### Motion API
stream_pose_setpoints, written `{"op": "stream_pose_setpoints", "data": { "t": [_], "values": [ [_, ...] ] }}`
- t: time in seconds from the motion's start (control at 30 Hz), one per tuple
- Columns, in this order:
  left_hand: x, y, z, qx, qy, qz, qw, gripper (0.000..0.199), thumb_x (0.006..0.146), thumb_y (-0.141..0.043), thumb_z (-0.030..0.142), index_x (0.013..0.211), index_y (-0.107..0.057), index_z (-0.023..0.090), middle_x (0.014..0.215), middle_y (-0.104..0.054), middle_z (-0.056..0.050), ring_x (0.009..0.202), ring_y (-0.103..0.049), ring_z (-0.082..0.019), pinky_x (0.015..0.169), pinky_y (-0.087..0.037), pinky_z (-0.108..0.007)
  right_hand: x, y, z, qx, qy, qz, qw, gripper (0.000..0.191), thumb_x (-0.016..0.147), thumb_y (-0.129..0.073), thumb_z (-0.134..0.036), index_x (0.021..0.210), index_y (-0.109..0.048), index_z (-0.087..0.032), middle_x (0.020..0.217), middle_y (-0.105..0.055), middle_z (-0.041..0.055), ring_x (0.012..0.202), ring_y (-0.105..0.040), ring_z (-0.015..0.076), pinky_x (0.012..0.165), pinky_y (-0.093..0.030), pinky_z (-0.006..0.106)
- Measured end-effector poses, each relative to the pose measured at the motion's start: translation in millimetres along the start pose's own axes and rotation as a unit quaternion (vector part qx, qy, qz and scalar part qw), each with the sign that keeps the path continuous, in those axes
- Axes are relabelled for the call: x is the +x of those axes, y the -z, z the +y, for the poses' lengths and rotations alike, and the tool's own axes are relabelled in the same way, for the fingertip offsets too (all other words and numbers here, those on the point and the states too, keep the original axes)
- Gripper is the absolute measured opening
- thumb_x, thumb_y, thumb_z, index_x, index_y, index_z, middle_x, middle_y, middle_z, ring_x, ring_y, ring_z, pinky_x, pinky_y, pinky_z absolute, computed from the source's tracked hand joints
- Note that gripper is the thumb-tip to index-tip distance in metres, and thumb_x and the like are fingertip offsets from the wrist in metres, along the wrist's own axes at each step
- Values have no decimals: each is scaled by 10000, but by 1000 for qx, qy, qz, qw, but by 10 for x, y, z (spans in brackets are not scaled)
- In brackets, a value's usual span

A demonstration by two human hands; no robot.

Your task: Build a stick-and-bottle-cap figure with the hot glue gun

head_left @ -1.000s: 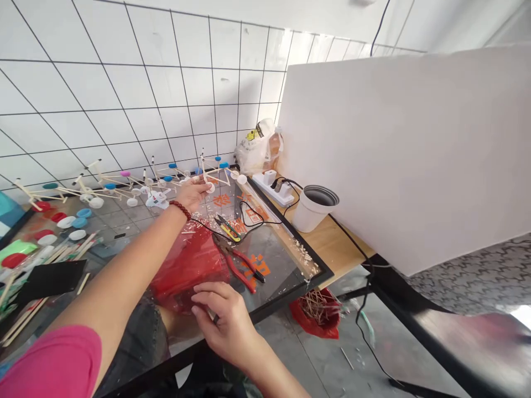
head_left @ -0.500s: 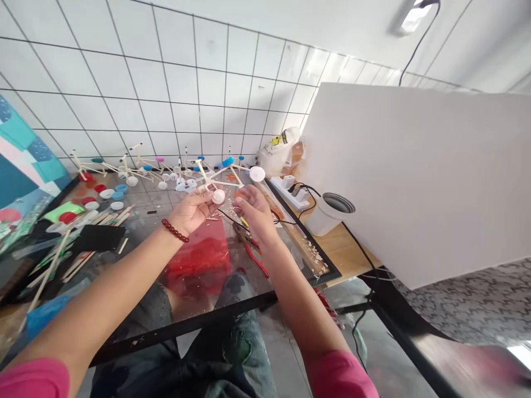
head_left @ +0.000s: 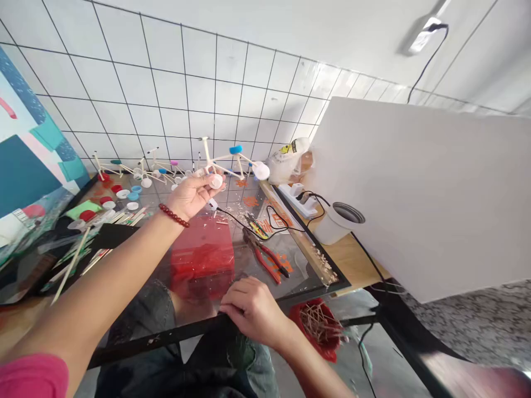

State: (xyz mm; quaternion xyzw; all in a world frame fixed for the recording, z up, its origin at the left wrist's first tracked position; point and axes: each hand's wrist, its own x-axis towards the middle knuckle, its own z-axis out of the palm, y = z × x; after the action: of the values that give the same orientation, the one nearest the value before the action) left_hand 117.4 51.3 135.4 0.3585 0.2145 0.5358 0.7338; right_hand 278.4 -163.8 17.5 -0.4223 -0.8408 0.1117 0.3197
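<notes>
My left hand (head_left: 197, 193) pinches a bicycle-like model (head_left: 219, 160) of pale wooden sticks, held up over the table. White bottle caps are its wheels, and a blue cap sits on top as a seat. One white cap (head_left: 216, 181) is at my fingertips, another (head_left: 261, 171) at the model's far right end. My right hand (head_left: 253, 309) rests at the table's front edge, its fingers curled together with nothing visible in them. Red-handled pliers (head_left: 267, 260) lie on the glass tabletop just beyond it, beside a yellow cutter knife (head_left: 258, 229).
More stick models (head_left: 153, 171) stand along the back by the tiled wall. Loose caps (head_left: 123, 194) and wooden sticks lie at left. A power strip (head_left: 299, 200) and a white cup (head_left: 338, 222) stand at right. A red bag of stick scraps (head_left: 318, 329) sits below the table edge.
My right hand has left the model's side and come down to the table's front edge. My left hand still holds the model, raised slightly. The view has shifted.
</notes>
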Motion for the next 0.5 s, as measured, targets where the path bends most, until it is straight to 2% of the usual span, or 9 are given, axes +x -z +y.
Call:
{"op": "stream_pose_setpoints", "data": {
  "t": [0.13,0.27,0.37,0.5],
  "values": [
    [239,-207,-283,-37,42,32,998,205,797,-621,-50,894,-667,125,885,-727,-63,894,-742,-181,982,-596,-375,-154,-197,20,-35,-10,45,998,78,929,-649,-224,859,-683,-222,813,-730,0,745,-653,149,703,-416,294],
    [557,-372,-670,-78,80,98,989,285,795,-567,-95,963,-646,121,827,-711,-61,826,-737,-164,894,-617,-308,-234,-211,-14,-44,-12,97,994,84,942,-613,-222,873,-660,-218,807,-709,1,717,-609,141,681,-405,298],
    [838,-424,-898,-86,91,125,984,374,787,-536,-126,1054,-633,118,804,-694,-47,774,-727,-147,827,-622,-262,-282,-174,-37,-46,26,125,991,122,955,-562,-198,862,-640,-202,771,-691,-3,708,-596,133,680,-420,300],
    [1241,-440,-1044,-89,80,148,982,353,834,-502,-112,1059,-614,137,797,-674,-28,731,-716,-126,782,-630,-240,-368,-203,78,-67,71,178,979,181,977,-570,-222,808,-625,-193,778,-708,-11,726,-640,110,672,-461,270]
  ]
}}
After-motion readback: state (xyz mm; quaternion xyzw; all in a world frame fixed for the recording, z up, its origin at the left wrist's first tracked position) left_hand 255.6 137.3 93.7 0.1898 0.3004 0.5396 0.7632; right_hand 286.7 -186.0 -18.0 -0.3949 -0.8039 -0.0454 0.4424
